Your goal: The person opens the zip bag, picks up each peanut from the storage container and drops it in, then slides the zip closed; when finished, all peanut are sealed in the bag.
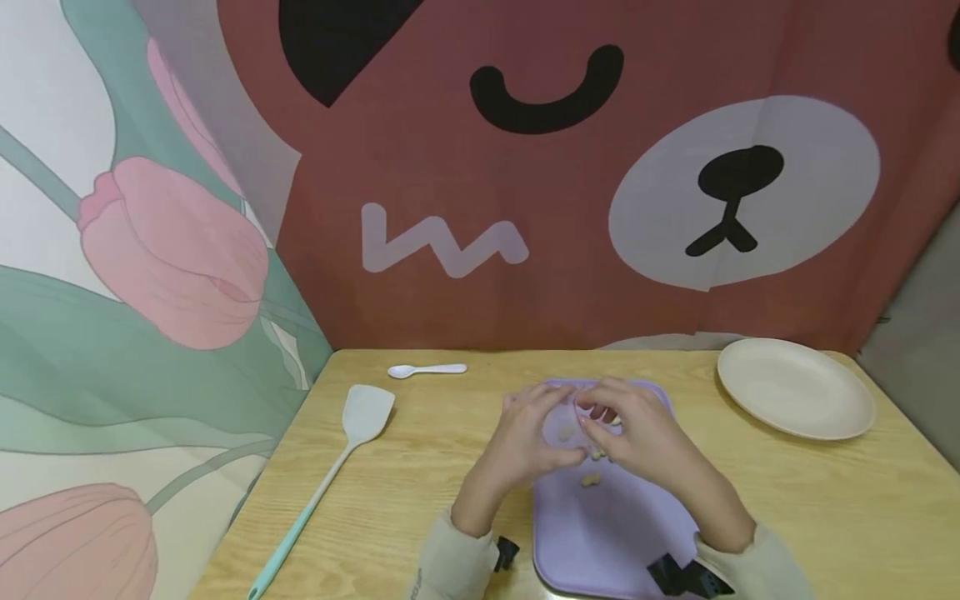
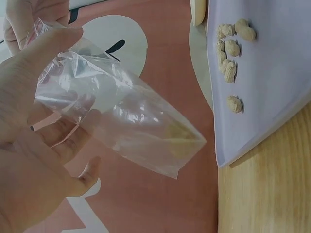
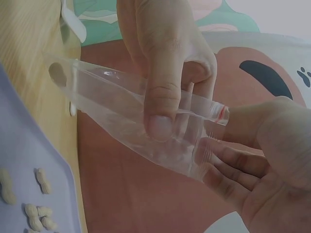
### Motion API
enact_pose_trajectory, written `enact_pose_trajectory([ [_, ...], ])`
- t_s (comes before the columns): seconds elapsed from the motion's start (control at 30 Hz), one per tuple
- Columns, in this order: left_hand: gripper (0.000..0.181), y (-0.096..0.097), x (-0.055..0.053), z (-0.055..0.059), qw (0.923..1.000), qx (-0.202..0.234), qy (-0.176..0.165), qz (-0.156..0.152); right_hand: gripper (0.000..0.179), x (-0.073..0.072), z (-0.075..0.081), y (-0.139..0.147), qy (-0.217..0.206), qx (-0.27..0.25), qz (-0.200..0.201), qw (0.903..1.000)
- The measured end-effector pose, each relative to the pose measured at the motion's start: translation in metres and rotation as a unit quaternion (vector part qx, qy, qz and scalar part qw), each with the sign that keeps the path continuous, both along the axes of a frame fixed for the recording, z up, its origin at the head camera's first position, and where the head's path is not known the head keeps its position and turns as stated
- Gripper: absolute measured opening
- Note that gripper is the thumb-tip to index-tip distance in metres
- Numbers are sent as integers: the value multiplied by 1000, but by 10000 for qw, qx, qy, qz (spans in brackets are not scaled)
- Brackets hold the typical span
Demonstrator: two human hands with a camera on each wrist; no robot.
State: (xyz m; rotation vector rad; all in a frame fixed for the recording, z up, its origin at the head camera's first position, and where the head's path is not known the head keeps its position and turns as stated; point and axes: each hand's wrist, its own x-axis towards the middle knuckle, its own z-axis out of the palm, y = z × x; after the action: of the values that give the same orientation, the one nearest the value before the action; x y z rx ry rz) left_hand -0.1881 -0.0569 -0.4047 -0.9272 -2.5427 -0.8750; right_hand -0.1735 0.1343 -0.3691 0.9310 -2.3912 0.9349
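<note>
A clear plastic zip bag point(image 2: 131, 107) is held up above the lilac tray point(image 1: 600, 533). One pale lump, likely a peanut point(image 3: 57, 74), lies at its bottom corner. My left hand point(image 1: 517, 437) grips the bag near its top, thumb point(image 3: 160, 107) across one side and fingers behind. At the mouth, by the red zip line, the fingers of my right hand point(image 1: 645, 429) pinch the plastic. Several unshelled peanuts point(image 2: 229, 68) lie on the tray beneath, partly hidden by the hands in the head view.
A white spatula with a teal handle point(image 1: 315, 500) lies on the left of the wooden table point(image 1: 420, 467). Behind it is a small white spoon point(image 1: 427, 369). A cream oval plate point(image 1: 795, 387) sits at the back right, before a bear-print cloth point(image 1: 420, 167).
</note>
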Motion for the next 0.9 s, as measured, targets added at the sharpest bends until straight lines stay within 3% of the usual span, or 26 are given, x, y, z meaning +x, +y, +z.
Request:
enact_pose_trajectory([
  [0.2,72,1,4,0,10000,-54,-21,2,19,3,-5,1,155,-115,52,9998],
  [0.53,72,1,1,1,10000,-47,58,12,26,3,-8,6,297,-408,42,9987],
  [0.9,72,-3,-2,1,9998,177,-20,52,23,1,-4,28,292,-446,-768,9956],
])
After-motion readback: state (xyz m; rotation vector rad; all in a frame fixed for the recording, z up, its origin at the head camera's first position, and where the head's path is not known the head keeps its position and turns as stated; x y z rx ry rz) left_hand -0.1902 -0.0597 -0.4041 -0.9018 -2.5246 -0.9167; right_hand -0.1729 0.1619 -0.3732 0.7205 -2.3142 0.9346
